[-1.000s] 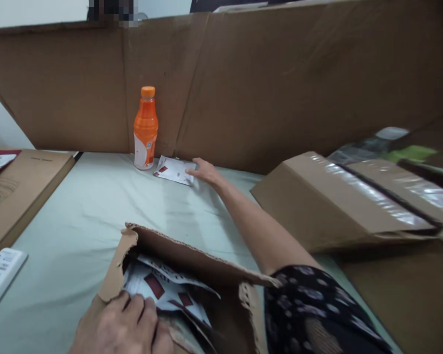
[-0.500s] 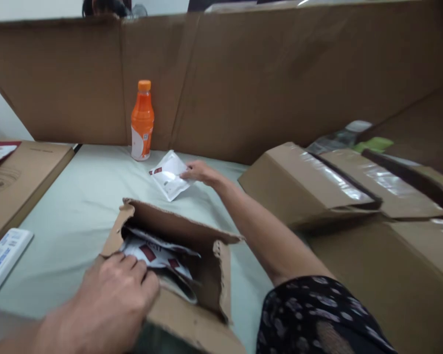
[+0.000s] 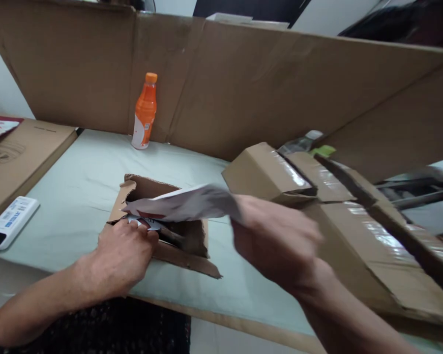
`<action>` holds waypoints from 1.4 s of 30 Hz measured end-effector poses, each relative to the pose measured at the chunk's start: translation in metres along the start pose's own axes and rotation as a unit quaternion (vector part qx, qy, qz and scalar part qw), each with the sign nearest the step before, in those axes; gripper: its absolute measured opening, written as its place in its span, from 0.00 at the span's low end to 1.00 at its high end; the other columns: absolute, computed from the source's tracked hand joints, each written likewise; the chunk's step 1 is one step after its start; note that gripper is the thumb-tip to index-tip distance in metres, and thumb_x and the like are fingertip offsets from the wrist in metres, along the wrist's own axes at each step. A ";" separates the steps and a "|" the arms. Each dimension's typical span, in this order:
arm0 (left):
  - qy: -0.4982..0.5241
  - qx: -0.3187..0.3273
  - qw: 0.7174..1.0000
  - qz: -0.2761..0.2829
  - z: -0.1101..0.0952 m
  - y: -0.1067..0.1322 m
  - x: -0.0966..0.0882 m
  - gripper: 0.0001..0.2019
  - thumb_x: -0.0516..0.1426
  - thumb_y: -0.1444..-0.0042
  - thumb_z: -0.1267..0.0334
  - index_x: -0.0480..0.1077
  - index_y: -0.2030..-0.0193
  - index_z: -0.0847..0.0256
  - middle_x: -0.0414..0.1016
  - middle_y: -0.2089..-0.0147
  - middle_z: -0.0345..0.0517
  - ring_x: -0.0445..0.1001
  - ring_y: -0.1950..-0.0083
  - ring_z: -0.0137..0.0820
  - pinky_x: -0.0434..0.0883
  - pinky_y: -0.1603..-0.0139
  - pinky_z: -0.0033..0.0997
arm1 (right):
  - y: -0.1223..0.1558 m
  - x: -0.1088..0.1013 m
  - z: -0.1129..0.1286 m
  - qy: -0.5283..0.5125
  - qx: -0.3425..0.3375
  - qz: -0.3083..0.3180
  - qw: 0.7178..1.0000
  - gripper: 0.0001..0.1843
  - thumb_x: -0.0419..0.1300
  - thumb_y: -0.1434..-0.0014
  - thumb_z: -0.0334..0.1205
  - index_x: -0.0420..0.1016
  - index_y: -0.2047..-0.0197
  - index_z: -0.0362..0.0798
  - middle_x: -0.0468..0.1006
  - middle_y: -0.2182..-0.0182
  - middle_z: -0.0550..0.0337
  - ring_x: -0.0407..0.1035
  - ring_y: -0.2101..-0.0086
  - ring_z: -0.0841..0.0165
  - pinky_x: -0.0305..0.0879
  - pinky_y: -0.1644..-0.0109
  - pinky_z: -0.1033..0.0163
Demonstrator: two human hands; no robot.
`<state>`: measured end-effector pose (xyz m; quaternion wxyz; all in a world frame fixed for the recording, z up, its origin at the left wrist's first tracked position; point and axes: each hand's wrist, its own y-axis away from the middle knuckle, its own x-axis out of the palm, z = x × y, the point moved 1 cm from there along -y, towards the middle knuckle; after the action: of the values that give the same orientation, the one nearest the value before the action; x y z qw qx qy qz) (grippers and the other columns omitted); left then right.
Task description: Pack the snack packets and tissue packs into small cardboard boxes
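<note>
A: Main thing, quick?
B: Packet [image 3: 191, 204], grey-looking and motion-blurred, stretched over the mouth of the open box [image 3: 120, 204]. Can't tell if it touches the rim.
A: Right hand [image 3: 276, 241]?
B: Closed round the packet's right end, just right of the box. Blurred, so finger detail is lost.
A: Left hand [image 3: 127, 255]?
B: Fingers curled over the box's near left edge, gripping it.
A: Inside the box?
B: White-and-dark printed contents [image 3: 151, 224] beside the left fingers; count unclear.
A: Around it?
B: Box sits on the cloth-covered counter [image 3: 88, 167]. Orange bottle [image 3: 145, 110] upright on the far side, near the tall cardboard panel [image 3: 243, 83]. Taped cartons [image 3: 348, 226] on the right, clear plastic item [image 3: 298, 142] behind them.
A: Left side?
B: White device [image 3: 13, 221] near, dark patch on its near end. Flat carton [image 3: 33, 147] farther back.
</note>
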<state>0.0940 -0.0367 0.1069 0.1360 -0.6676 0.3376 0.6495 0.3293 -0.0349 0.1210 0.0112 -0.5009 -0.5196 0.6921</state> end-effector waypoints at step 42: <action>0.160 -0.017 0.894 -0.418 0.068 0.013 0.039 0.22 0.56 0.31 0.59 0.64 0.33 0.59 0.78 0.42 0.54 0.78 0.43 0.43 0.77 0.41 0.47 | 0.042 0.014 -0.005 -0.089 0.228 0.100 0.964 0.23 0.52 0.27 0.51 0.73 0.35 0.52 0.79 0.40 0.50 0.73 0.41 0.56 0.70 0.37 0.46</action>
<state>0.0301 -0.0145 0.0649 0.3281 -0.8440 0.0331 0.4229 0.3467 -0.0428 0.0809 0.0093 -0.4706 -0.2938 0.8319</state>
